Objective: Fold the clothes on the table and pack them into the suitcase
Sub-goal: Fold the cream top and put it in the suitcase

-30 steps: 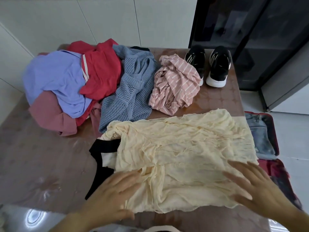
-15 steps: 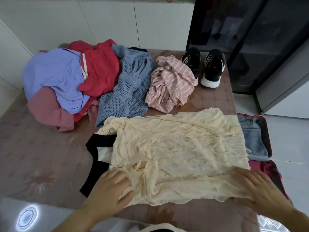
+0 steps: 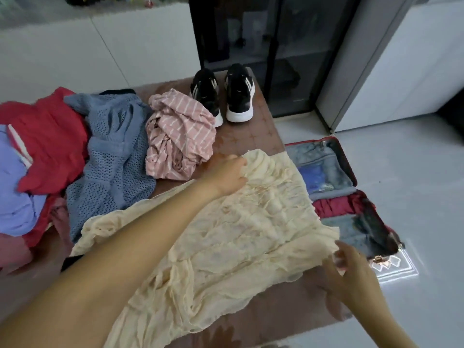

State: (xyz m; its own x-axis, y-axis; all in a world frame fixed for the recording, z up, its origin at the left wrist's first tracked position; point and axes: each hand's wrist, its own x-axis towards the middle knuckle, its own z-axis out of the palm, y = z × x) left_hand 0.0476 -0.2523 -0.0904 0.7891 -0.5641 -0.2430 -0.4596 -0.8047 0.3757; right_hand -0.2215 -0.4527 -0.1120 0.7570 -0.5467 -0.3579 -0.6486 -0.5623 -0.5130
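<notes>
Both hands hold the cream garment (image 3: 238, 234). The left hand (image 3: 231, 175), its arm reaching across the cloth, has its fingers curled into a bunched far corner. The right hand (image 3: 351, 270) pinches the hem at the near right corner. The garment lies spread and wrinkled between the two hands, and its right hem runs along the right edge of the table (image 3: 251, 136).

Just left of the left hand sits a crumpled pink striped top (image 3: 180, 136). Beyond the hand is a bare strip of brown tabletop, then a pair of black sneakers (image 3: 223, 94) by the far edge — white side stripes, any lettering too small to read. Further left, a blue knit (image 3: 113, 159), a red garment (image 3: 50, 146) and a lilac garment (image 3: 12, 192) crowd that side.

Right of the right hand, past the table edge, the open suitcase (image 3: 349, 162) lies on the floor (image 3: 414, 184) — grey lining, red cloth inside — with bare floor beyond.
</notes>
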